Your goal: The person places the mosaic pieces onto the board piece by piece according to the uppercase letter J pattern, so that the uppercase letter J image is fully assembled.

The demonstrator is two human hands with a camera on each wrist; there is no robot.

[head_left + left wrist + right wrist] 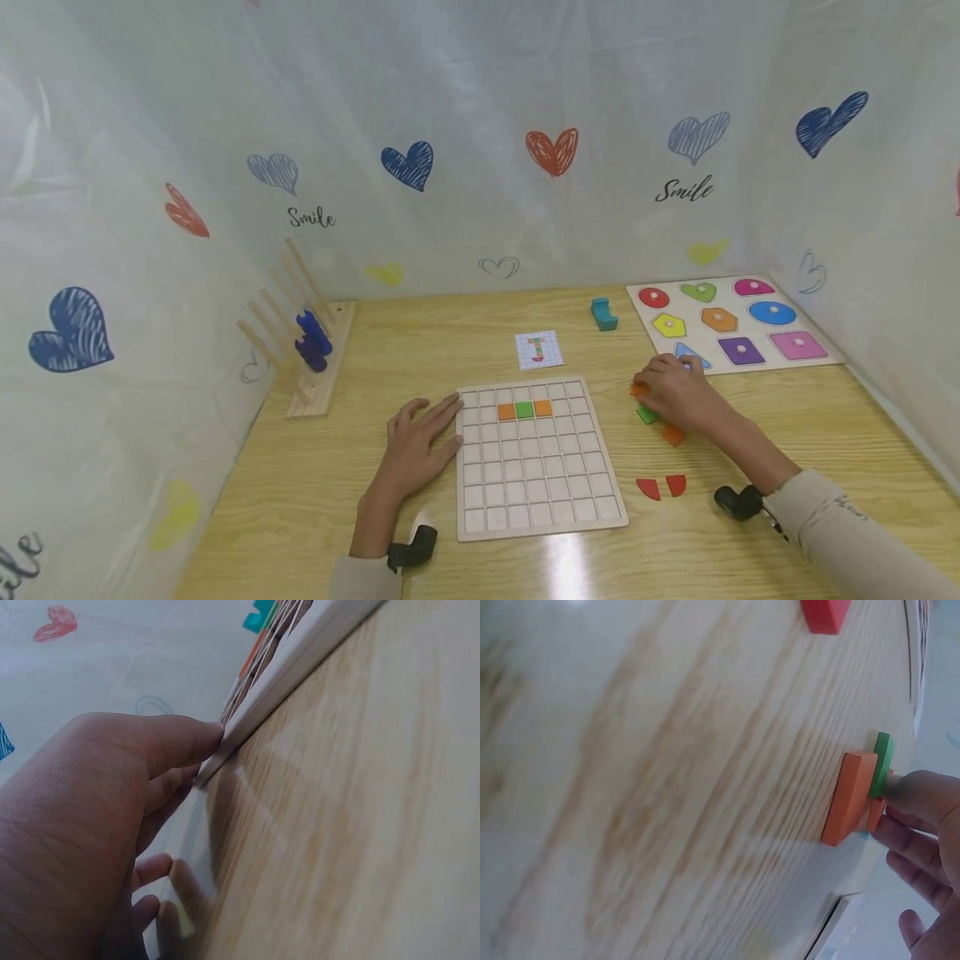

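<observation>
A wooden grid board (542, 518) lies before the person, with an orange, a green (524, 409) and another orange square tile in a row near its top. The left hand (414, 446) rests at the board's left edge, fingers spread, fingertips against the rim. To the right of the board, the right hand (678, 393) pinches an orange square tile (875, 815) between thumb and finger. Just nearer than that tile are a loose green tile (647, 414) and another orange tile (673, 434). Two red quarter-round pieces (677, 485) lie closer to the person.
A small pattern card (551, 353) lies beyond the board, a teal block (603, 314) behind it. At back right is a knobbed shape puzzle (720, 350). A wooden peg rack (341, 333) with blue pieces stands at left. A heart-printed sheet (465, 217) encloses the table.
</observation>
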